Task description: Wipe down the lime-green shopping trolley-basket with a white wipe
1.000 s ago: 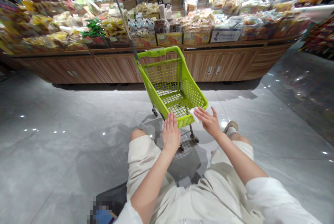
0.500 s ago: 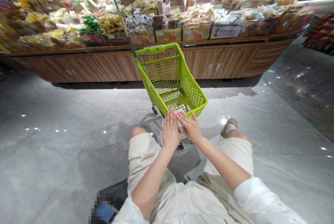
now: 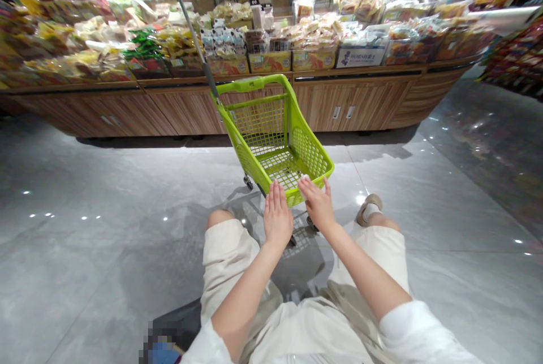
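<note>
A lime-green plastic shopping cart (image 3: 271, 143) with mesh walls stands just ahead of me, its near rim at my hands. My left hand (image 3: 278, 217) lies flat against that rim, fingers straight and nothing in them. My right hand (image 3: 318, 204) rests on the rim further right, with fingers spread. A small corner of a white tissue or wipe (image 3: 304, 178) shows at those fingertips, and the rest is hidden under the hand. The basket holds nothing visible.
A thin grey pole (image 3: 189, 25) rises from the cart's far left corner. Beyond stands a wooden display counter (image 3: 352, 107) piled with packaged snacks (image 3: 314, 36). Polished grey tile floor (image 3: 85, 200) surrounds the cart. A dark bag (image 3: 173, 324) lies near my legs.
My right hand has slid left along the rim towards my left hand, and the white wipe has gone mostly under its fingers. My left hand has hardly moved.
</note>
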The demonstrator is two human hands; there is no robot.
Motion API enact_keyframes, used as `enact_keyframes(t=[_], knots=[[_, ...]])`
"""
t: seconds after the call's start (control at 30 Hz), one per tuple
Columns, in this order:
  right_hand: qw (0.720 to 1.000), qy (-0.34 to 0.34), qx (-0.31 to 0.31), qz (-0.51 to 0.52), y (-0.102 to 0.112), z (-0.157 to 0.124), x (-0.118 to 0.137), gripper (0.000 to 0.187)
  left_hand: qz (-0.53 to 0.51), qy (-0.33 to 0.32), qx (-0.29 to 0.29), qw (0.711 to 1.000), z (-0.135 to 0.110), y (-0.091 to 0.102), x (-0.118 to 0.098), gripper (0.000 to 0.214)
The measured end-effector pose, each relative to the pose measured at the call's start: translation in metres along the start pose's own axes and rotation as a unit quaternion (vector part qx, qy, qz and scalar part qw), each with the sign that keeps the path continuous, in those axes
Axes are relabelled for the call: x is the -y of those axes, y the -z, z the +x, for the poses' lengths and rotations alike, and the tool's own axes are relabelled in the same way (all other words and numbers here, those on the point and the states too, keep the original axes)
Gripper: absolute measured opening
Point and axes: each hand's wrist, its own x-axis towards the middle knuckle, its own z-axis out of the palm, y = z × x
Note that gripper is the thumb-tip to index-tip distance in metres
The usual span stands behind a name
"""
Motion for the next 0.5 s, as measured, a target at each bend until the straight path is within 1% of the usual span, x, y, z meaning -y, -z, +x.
enact_keyframes(t=[0.07,0.1,0.13,0.17,0.2,0.27,0.3,0.33,0.4,0.43,0.47,0.5], knots=[[0.998,0.039,0.028,0.029,-0.007,0.001,0.028,0.075,0.003,0.0,0.0,1.0,0.0,0.0,0.002,0.083],[0.997,0.059,0.035,0.037,-0.008,0.001,0.033,0.075,0.006,-0.002,0.001,1.0,0.0,0.001,0.003,0.082],[0.995,0.08,0.039,0.042,-0.007,0.001,0.031,0.074,0.01,-0.003,0.002,1.0,0.0,0.002,0.005,0.08],[0.993,0.102,0.042,0.043,-0.004,0.002,0.023,0.074,0.013,-0.004,0.003,1.0,0.001,0.003,0.007,0.079],[0.99,0.125,0.046,0.04,0.001,0.002,0.009,0.074,0.016,-0.006,0.004,1.0,0.001,0.004,0.009,0.079],[0.985,0.161,0.052,0.029,0.014,0.003,-0.031,0.074,0.018,-0.012,0.004,1.0,0.001,0.006,0.012,0.078],[0.986,0.16,0.046,0.019,0.021,0.004,-0.055,0.075,0.018,-0.014,0.002,1.0,0.001,0.006,0.013,0.078],[0.989,0.145,0.035,0.008,0.027,0.005,-0.077,0.075,0.018,-0.016,0.0,1.0,0.001,0.006,0.013,0.077],[0.995,0.093,0.005,-0.023,0.035,0.005,-0.11,0.075,0.017,-0.017,-0.005,1.0,0.001,0.006,0.012,0.078],[0.997,0.062,-0.015,-0.038,0.036,0.005,-0.117,0.074,0.016,-0.017,-0.007,1.0,0.0,0.005,0.01,0.079],[0.998,0.029,-0.038,-0.05,0.034,0.003,-0.117,0.074,0.015,-0.017,-0.007,1.0,0.0,0.004,0.009,0.08],[0.996,-0.003,-0.064,-0.057,0.029,0.002,-0.11,0.073,0.011,-0.016,-0.008,1.0,0.0,0.004,0.006,0.081]])
